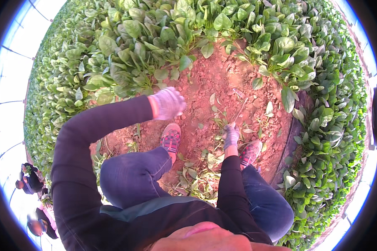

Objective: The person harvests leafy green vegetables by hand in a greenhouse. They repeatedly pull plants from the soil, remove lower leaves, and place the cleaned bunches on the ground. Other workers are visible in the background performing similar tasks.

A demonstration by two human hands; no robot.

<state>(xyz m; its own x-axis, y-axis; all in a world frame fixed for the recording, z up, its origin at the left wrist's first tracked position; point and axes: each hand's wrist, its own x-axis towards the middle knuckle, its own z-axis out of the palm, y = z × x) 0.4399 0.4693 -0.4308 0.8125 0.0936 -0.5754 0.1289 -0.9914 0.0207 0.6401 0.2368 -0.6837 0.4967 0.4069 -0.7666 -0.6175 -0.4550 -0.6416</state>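
My left hand (169, 103), in a pale knitted glove, hangs over the bare reddish soil (201, 84) beside the leafy spinach-like plants (138, 59). It is blurred; its fingers look curled in, and nothing shows in them. Lower and to the right, my right hand (232, 136) wears a similar glove and grips a thin-shafted hand tool (240, 110). The tool's shaft points away from me, ending in a flat angled blade close to the ground. Loose cut leaves (220, 120) lie about that hand, left of my right shoe (250, 152).
Dense rows of plants curve around the far side and both flanks. A dark strip (286, 153) edges the right-hand row. A heap of leaves and stems (201, 182) lies between my legs. Two other people, one a dark-clothed person (31, 178), are at the far left.
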